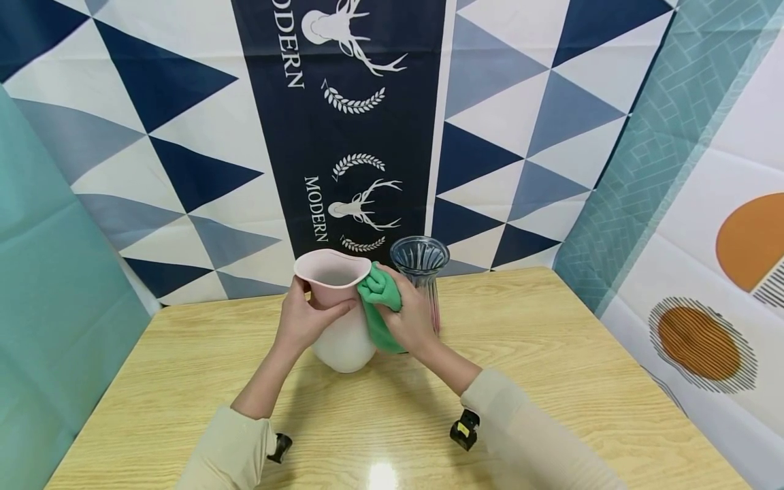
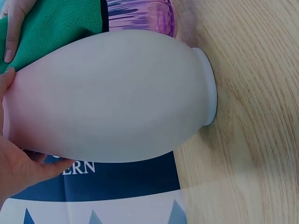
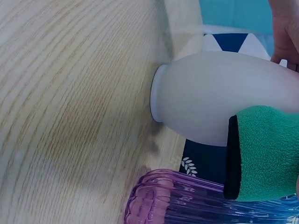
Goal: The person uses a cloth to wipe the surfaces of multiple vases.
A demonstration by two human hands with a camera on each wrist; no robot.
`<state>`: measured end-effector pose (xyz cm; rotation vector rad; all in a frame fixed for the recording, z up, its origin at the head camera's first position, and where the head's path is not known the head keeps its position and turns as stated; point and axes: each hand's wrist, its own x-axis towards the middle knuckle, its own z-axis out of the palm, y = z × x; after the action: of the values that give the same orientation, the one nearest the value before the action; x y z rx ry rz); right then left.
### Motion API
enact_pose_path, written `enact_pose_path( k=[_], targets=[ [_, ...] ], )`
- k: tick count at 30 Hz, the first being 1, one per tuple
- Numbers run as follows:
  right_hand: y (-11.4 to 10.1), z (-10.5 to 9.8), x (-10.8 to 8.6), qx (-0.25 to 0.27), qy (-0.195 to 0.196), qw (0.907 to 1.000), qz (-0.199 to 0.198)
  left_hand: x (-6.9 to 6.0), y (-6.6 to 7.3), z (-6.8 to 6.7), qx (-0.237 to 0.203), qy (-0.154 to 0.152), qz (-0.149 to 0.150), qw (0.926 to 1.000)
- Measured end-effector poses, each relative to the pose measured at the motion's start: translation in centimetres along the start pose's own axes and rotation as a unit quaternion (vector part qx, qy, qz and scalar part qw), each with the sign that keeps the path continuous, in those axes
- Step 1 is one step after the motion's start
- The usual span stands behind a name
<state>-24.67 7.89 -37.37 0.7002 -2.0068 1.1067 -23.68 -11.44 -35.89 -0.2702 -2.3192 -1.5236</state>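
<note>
A white vase (image 1: 346, 344) with a pale pink neck and wavy rim stands on the table. My left hand (image 1: 304, 318) grips its neck from the left, with the thumb across the front. From the other side, my right hand (image 1: 409, 309) holds a bunched green cloth (image 1: 381, 289) against the rim and neck. The cloth's loose part hangs down along the vase's right side; its dark edge shows in the right wrist view. The fingers behind the neck are partly hidden in the head view. Pale and smooth, the vase body (image 2: 121, 98) fills much of the left wrist view.
Just right of the white vase stands a ribbed glass vase (image 1: 422, 255), blue at the top and pink-purple at the base, partly behind my right hand. The wooden table (image 1: 520, 408) meets a patterned cloth backdrop (image 1: 367, 136) at its far edge.
</note>
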Motion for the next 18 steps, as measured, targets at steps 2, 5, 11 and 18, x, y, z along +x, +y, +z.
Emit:
enact_pose_path(
  k=[2, 5, 11, 18],
  targets=[
    [-0.02, 0.04, -0.02, 0.004, -0.006, 1.0000, 0.004, 0.03, 0.01, -0.06, -0.001, -0.002, -0.002, 1.0000],
    [-0.02, 0.12, -0.09, 0.007, -0.018, 0.9996, 0.018, 0.04, 0.03, -0.15, -0.004, -0.007, -0.003, 1.0000],
    [-0.15, 0.24, -0.27, 0.012, -0.040, 0.9984, 0.038, 0.09, -0.08, -0.26, -0.015, -0.016, 0.002, 0.9998],
    [-0.15, 0.25, -0.41, 0.008, -0.044, 0.9982, 0.041, 0.17, -0.17, -0.21, -0.013, -0.019, 0.017, 0.9996]
  ],
)
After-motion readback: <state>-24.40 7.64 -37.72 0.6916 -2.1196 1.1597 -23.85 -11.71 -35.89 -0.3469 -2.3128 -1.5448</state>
